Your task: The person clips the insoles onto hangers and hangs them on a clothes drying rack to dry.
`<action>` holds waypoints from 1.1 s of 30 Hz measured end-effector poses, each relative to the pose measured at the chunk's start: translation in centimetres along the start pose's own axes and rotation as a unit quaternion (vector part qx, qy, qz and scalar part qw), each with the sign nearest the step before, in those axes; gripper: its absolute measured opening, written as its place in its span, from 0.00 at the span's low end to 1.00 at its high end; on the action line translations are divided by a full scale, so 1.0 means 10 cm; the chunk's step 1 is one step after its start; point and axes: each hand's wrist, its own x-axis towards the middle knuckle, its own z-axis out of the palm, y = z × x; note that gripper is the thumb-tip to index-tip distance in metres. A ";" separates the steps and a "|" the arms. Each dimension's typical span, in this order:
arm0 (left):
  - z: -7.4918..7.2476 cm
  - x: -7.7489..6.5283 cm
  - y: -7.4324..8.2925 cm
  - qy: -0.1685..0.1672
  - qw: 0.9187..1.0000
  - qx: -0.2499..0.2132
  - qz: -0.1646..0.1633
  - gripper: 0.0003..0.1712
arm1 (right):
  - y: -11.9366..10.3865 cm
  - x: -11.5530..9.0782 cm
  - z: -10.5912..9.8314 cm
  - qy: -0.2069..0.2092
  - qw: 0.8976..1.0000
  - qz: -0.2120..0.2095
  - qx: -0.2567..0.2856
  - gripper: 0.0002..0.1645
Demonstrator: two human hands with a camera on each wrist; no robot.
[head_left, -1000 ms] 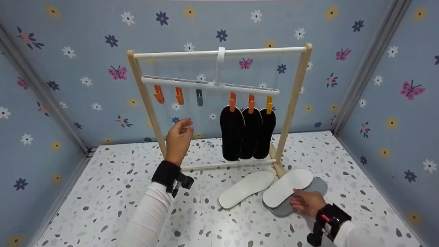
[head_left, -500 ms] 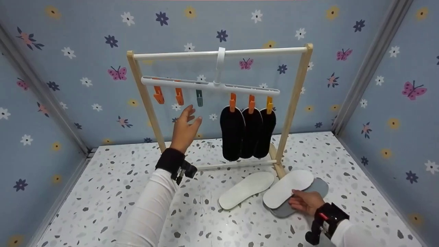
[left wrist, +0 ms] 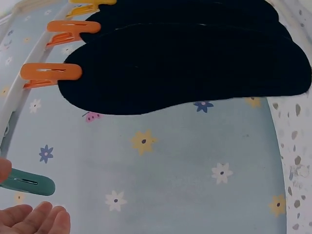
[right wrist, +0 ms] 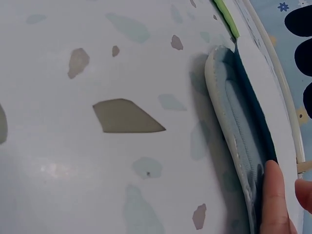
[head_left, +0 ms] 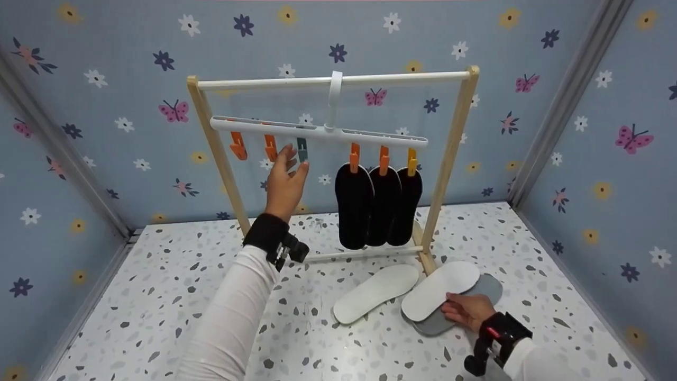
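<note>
In the head view my left hand (head_left: 285,185) is raised at the hanger (head_left: 254,127), thumb and fingers spread about a teal clothespin (head_left: 302,150). The left wrist view shows this clothespin (left wrist: 31,182) between the thumb and the relaxed fingers (left wrist: 39,219), with a gap to the fingers. My right hand (head_left: 470,309) holds the edge of a white insole (head_left: 439,291) lying over a grey insole (head_left: 489,291). In the right wrist view a finger (right wrist: 274,195) lies between the two layers, with the thumb (right wrist: 304,192) on the white one's other side.
Black insoles (head_left: 353,206) hang from orange and yellow clothespins on the hanger's right half. Two orange clothespins (head_left: 238,147) hang at the left. A wooden rack (head_left: 457,143) bears the hanger. Another white insole (head_left: 375,293) lies on the speckled tabletop (head_left: 174,296); patterned walls stand around.
My left hand has risen from below the hanger up to the teal clothespin, its thumb and fingers spreading apart. The right hand stays at the white insole's edge.
</note>
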 end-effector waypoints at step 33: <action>-0.01 0.09 0.13 0.016 0.989 -0.144 -0.017 0.25 | 0.14 0.02 0.17 0.072 0.988 -0.134 0.030 0.02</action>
